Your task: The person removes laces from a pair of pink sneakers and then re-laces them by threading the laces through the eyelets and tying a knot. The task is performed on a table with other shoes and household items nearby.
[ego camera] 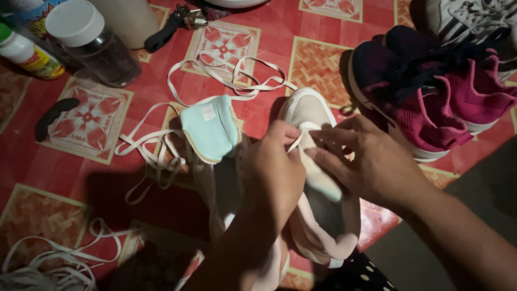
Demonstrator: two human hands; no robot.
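Pink/purple sneakers [431, 91] are sitting by the floor's [75, 178] right edge, w/ a grey-white sneaker [474, 21] lying in the top right corner. Clear jar w/ white lid [91, 43] and a green-capped bottle [24, 54] are standing top left. Loose white laces [54, 264] are piling up bottom left.

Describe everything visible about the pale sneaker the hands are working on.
The pale sneaker looks pinkish-white, with a fabric upper and white rubber toe rim. It lies on the red patterned floor, toe pointing away, and appears mostly unlaced. The left hand pinches a white lace at its front eyelets; the right hand rests fingers on the tongue. Its heel is partly hidden by the arms.
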